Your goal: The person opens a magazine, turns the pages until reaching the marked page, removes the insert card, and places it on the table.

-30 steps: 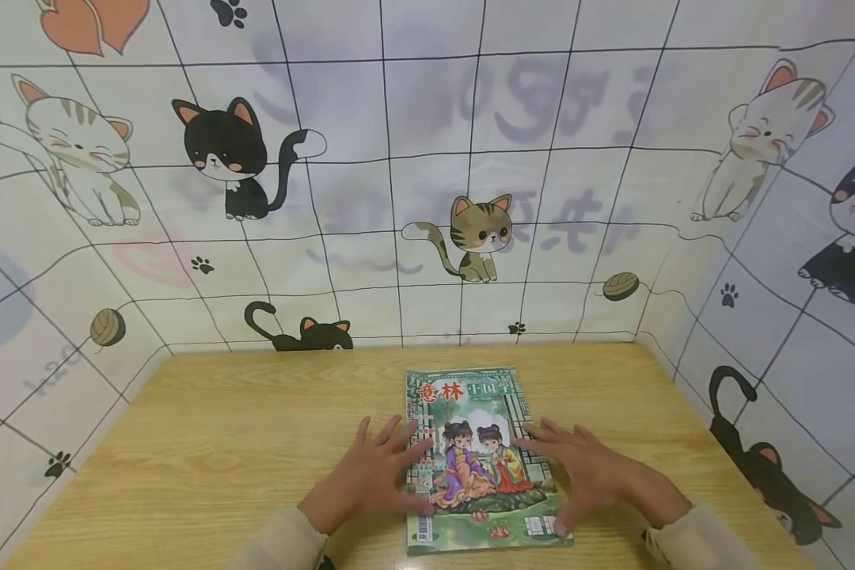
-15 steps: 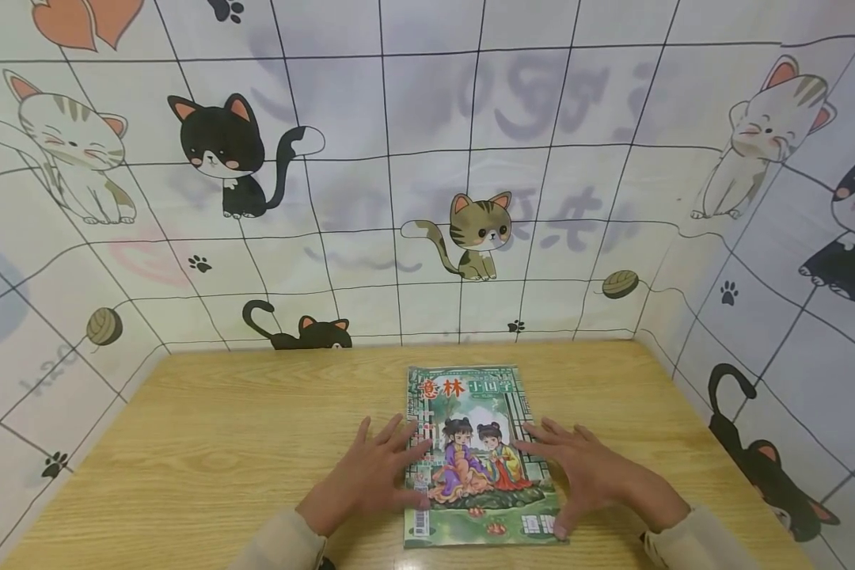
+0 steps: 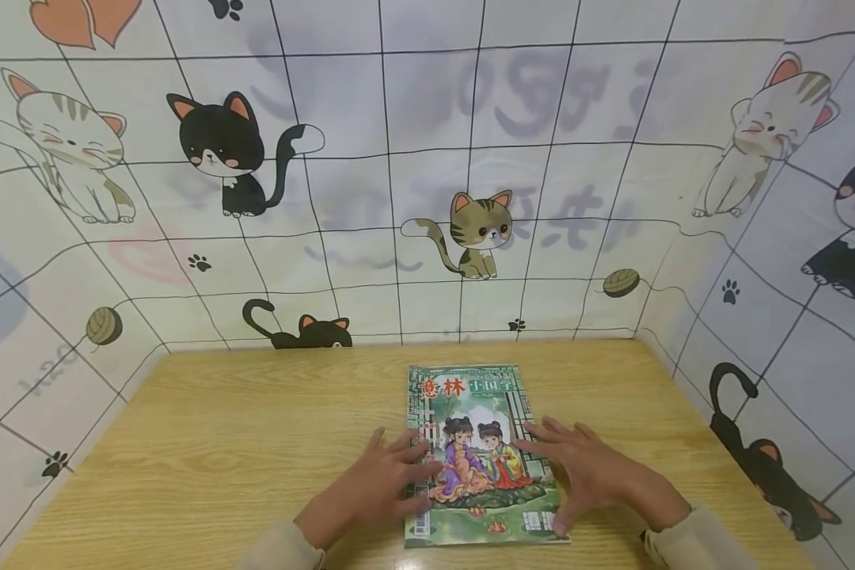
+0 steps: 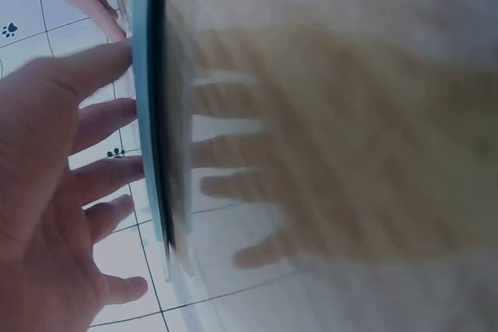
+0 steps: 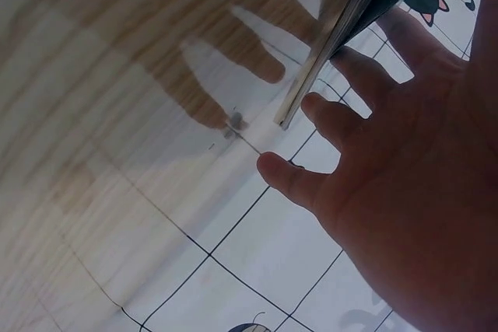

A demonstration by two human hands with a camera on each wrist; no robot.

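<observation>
A magazine (image 3: 480, 396) with a green illustrated cover of two figures lies face up on the wooden table. Over its left edge, my left hand (image 3: 378, 483) spreads its fingers, the tips right at the cover. My right hand (image 3: 591, 467) is spread the same way along the opposite edge, thumb near the lower right corner. In the left wrist view the magazine's spine (image 4: 145, 114) shows edge-on, with straight fingers reaching to it. The right wrist view shows the page edges (image 5: 315, 68) beside the extended fingers of that hand.
The glossy wooden table (image 3: 256, 419) mirrors the hands in both wrist views. A white wall covering (image 3: 356, 198) with a black grid and cartoon cats encloses the table at the back and both sides.
My left hand has shifted slightly toward me and to the right along the magazine's left edge. The right hand holds its place, and the magazine barely moves.
</observation>
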